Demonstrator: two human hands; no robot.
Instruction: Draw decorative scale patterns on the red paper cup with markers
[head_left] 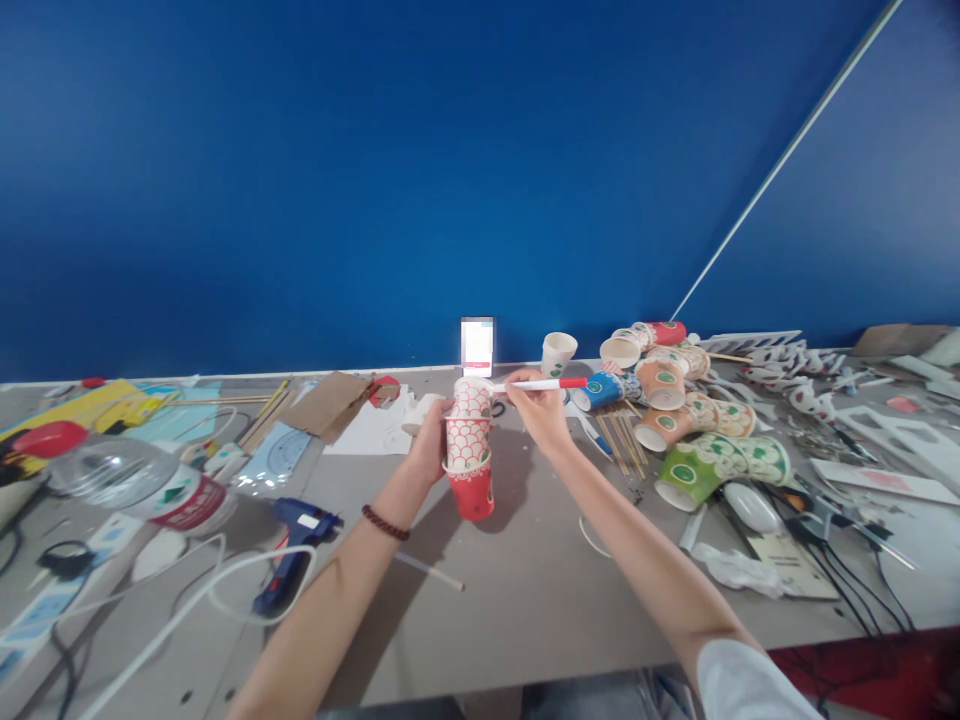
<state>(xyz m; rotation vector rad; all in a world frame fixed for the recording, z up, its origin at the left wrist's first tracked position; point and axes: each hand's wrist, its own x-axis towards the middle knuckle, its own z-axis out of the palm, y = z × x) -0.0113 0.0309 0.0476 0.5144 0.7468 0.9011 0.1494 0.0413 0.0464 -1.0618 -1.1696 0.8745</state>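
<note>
My left hand (430,440) is wrapped round a stack of paper cups (469,450), held upright above the table. The lowest cup is red; those above are white with red scale-like arcs. In my right hand (538,410) is a red-and-white marker (547,384), pinched between the fingers, its red end pointing right. Its left end meets the edge of the topmost cup; whether it touches the paper I cannot tell. A phone (477,346) with a lit screen stands against the blue wall, just behind the cups.
A white cup (559,353) stands near the wall. To the right lie patterned cups (686,475), wooden sticks (624,440) and a blue marker (596,435). On the left are a blue glue gun (291,555), a large plastic bottle (142,480), cardboard (328,405) and white cables.
</note>
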